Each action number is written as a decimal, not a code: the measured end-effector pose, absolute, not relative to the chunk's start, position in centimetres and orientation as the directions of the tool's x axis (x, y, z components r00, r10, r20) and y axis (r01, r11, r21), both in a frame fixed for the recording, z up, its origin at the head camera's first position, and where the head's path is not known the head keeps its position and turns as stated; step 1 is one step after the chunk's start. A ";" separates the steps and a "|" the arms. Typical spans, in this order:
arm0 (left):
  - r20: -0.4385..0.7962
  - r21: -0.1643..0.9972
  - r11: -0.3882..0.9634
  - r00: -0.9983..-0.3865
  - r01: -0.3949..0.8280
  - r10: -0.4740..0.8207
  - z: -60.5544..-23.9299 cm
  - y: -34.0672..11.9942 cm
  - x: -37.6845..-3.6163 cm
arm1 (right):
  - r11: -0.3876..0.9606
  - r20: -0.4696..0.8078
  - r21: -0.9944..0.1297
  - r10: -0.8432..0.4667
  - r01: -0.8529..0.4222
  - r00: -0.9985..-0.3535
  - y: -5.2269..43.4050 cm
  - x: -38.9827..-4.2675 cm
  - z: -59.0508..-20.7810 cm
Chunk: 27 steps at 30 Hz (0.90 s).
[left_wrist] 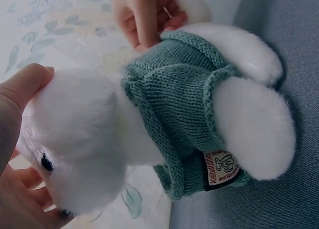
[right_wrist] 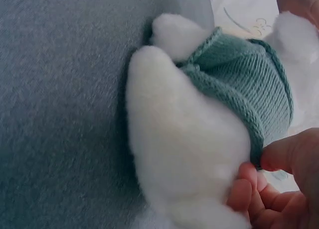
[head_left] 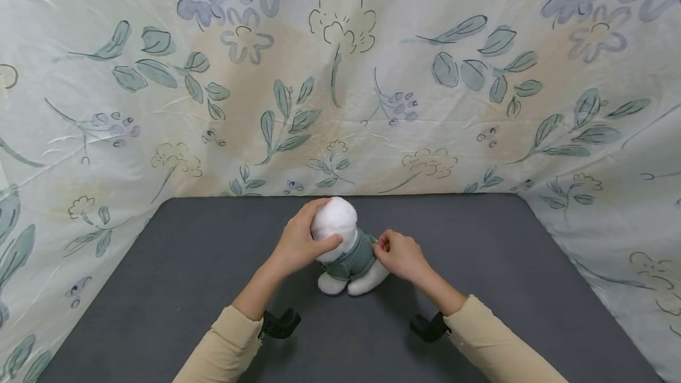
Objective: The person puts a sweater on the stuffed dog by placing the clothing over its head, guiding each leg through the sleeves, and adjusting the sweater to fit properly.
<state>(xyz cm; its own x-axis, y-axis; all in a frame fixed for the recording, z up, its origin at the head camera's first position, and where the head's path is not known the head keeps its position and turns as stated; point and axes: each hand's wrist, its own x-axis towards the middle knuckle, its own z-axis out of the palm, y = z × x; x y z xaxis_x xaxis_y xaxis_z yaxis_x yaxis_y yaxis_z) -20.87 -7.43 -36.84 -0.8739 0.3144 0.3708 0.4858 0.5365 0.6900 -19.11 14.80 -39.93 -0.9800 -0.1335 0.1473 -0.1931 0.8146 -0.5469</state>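
A white plush toy [head_left: 335,217] sits on the dark grey table, dressed in a green knitted sweater [head_left: 355,257]. My left hand [head_left: 300,241] grips its head, thumb on one side and fingers round the other. One black eye [left_wrist: 47,162] shows in the left wrist view, as does a printed patch [left_wrist: 222,168] on the sweater's hem. With thumb and fingertips, my right hand [head_left: 402,256] pinches the sweater's rolled lower edge [right_wrist: 256,149] at the toy's back. The toy's white lower body [right_wrist: 184,134] bulges out below that edge, its legs on the tabletop.
The grey tabletop [head_left: 175,288] stretches out on both sides of the toy. A pale cloth [head_left: 393,87] printed with flowers and leaves hangs behind the table and along its sides. Black wrist devices [head_left: 282,324] sit at both beige sleeve cuffs.
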 end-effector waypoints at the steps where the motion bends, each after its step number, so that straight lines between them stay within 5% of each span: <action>1: 0.370 0.688 0.541 -0.875 0.483 0.311 -36.8 -7.4 -20.9 | 0.816 0.139 -0.544 -0.140 -0.194 -0.980 15.0 -19.1 -39.9; 18: 0.360 0.690 0.554 -0.885 0.465 0.295 -37.0 -7.6 -20.5 | 0.764 -0.034 -0.635 -0.169 -0.109 -0.985 16.5 -20.0 -39.6; 27: 0.361 0.688 0.556 -0.884 0.467 0.296 -37.0 -7.6 -20.3 | 0.798 -0.084 -0.597 -0.154 -0.074 -0.985 15.7 -22.0 -39.1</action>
